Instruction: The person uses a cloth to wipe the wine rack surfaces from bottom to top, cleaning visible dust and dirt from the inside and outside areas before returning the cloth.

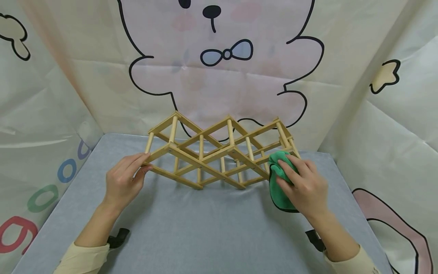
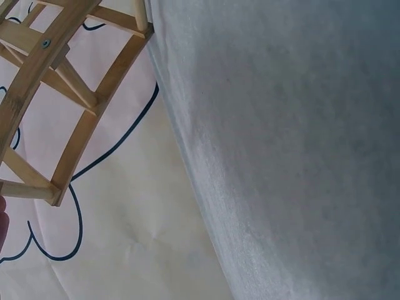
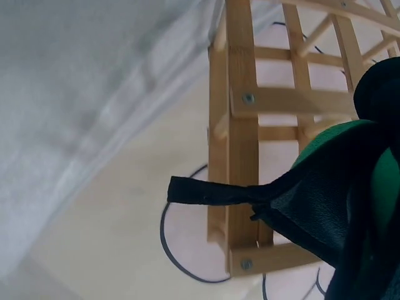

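Note:
An expandable wooden lattice rack [image 1: 234, 151], made of crossed slats joined by round dowels, stands spread out in zigzags in the head view. My left hand [image 1: 124, 180] pinches its left end between thumb and fingers. At the other end, my right hand [image 1: 304, 186] grips a bunched green cloth [image 1: 280, 196] with black edging against the slats. The right wrist view shows the cloth's dark side and a black strap [image 3: 209, 191] in front of the rack [image 3: 242, 156]. In the left wrist view, only fingertips [image 2: 2, 228] show beside a dowel.
A grey-blue cloth covers the table [image 1: 212, 236]. Behind it hangs a white curtain [image 1: 226, 83] with a cartoon bear, and printed curtains [image 1: 403, 125] close in both sides. Black straps [image 1: 118, 238] are at both wrists.

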`<state>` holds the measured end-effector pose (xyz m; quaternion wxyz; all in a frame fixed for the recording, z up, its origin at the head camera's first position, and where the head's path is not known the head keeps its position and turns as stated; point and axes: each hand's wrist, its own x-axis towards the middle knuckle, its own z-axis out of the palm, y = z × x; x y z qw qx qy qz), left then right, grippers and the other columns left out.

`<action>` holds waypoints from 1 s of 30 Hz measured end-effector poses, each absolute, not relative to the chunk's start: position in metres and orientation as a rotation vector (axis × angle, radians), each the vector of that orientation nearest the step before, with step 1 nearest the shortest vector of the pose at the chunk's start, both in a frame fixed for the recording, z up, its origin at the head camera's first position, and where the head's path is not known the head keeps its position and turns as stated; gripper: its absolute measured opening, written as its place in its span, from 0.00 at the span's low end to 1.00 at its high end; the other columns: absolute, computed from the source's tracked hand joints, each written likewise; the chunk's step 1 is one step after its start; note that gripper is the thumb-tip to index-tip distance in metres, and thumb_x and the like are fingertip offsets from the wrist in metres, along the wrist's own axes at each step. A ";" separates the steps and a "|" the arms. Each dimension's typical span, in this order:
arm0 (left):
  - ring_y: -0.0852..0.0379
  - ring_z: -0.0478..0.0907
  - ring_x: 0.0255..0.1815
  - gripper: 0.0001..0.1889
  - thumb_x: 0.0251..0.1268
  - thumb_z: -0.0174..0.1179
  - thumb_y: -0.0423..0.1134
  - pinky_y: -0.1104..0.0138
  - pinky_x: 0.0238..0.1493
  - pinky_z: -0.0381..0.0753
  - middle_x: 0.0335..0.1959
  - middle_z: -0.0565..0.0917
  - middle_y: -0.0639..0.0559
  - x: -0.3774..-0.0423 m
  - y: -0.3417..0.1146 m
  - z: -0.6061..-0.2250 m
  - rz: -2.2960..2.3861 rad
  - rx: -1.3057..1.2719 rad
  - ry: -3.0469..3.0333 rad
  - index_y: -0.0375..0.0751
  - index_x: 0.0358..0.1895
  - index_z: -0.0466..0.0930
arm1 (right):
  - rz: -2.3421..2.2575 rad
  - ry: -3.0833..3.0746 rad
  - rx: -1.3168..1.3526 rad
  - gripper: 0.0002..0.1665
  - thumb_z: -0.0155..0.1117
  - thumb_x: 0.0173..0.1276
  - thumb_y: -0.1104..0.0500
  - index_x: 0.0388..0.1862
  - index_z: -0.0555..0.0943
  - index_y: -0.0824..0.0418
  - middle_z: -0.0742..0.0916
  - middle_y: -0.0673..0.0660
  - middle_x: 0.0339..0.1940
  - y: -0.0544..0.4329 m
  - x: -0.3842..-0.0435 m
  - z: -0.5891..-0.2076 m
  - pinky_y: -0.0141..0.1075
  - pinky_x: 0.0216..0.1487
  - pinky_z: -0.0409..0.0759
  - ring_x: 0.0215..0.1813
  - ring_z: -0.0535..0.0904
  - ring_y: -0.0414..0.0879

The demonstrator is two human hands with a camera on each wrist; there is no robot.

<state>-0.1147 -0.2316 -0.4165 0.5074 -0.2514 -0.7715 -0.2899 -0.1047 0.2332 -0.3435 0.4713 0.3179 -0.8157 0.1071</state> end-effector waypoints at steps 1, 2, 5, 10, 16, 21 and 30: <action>0.38 0.86 0.34 0.19 0.76 0.64 0.46 0.53 0.39 0.82 0.42 0.90 0.38 -0.115 -0.231 -0.417 -0.697 -0.602 -1.860 0.30 0.49 0.89 | 0.269 -1.987 0.772 0.19 0.62 0.74 0.53 0.46 0.92 0.66 0.90 0.67 0.47 0.235 -0.105 -0.341 0.61 0.28 0.85 0.36 0.83 0.67; 0.38 0.86 0.34 0.19 0.76 0.64 0.46 0.53 0.39 0.82 0.42 0.90 0.38 -0.115 -0.231 -0.417 -0.695 -0.599 -1.862 0.30 0.50 0.89 | 0.273 -1.976 0.764 0.20 0.62 0.73 0.52 0.45 0.92 0.66 0.90 0.67 0.46 0.237 -0.105 -0.338 0.62 0.28 0.85 0.36 0.83 0.68; 0.38 0.86 0.35 0.18 0.77 0.64 0.46 0.52 0.38 0.82 0.42 0.90 0.38 -0.115 -0.230 -0.417 -0.682 -0.593 -1.868 0.30 0.50 0.89 | 0.310 -1.927 0.741 0.22 0.62 0.74 0.50 0.43 0.92 0.67 0.90 0.68 0.44 0.242 -0.105 -0.327 0.63 0.28 0.83 0.35 0.83 0.69; 0.38 0.86 0.35 0.18 0.77 0.64 0.45 0.52 0.38 0.82 0.43 0.90 0.39 -0.114 -0.230 -0.416 -0.662 -0.598 -1.877 0.31 0.51 0.89 | 0.333 -1.887 0.723 0.26 0.59 0.76 0.47 0.41 0.91 0.68 0.90 0.69 0.43 0.252 -0.107 -0.301 0.66 0.31 0.80 0.35 0.81 0.71; 0.39 0.86 0.34 0.17 0.77 0.63 0.44 0.51 0.35 0.83 0.42 0.90 0.39 -0.114 -0.230 -0.415 -0.639 -0.618 -1.876 0.31 0.50 0.89 | 0.277 -1.858 0.671 0.18 0.65 0.70 0.53 0.40 0.91 0.66 0.91 0.67 0.45 0.265 -0.119 -0.274 0.70 0.30 0.79 0.37 0.81 0.72; 0.39 0.86 0.34 0.17 0.78 0.63 0.44 0.51 0.35 0.84 0.42 0.90 0.39 -0.113 -0.231 -0.415 -0.629 -0.618 -1.876 0.31 0.50 0.89 | 0.263 -1.907 0.683 0.12 0.72 0.63 0.61 0.44 0.92 0.65 0.91 0.64 0.50 0.278 -0.139 -0.262 0.69 0.34 0.80 0.42 0.82 0.71; 0.39 0.86 0.34 0.17 0.78 0.63 0.44 0.52 0.35 0.84 0.43 0.90 0.39 -0.112 -0.230 -0.415 -0.633 -0.620 -1.888 0.30 0.51 0.88 | 0.190 -2.013 0.866 0.24 0.59 0.82 0.44 0.50 0.90 0.63 0.90 0.63 0.53 0.297 -0.179 -0.261 0.63 0.33 0.80 0.44 0.81 0.70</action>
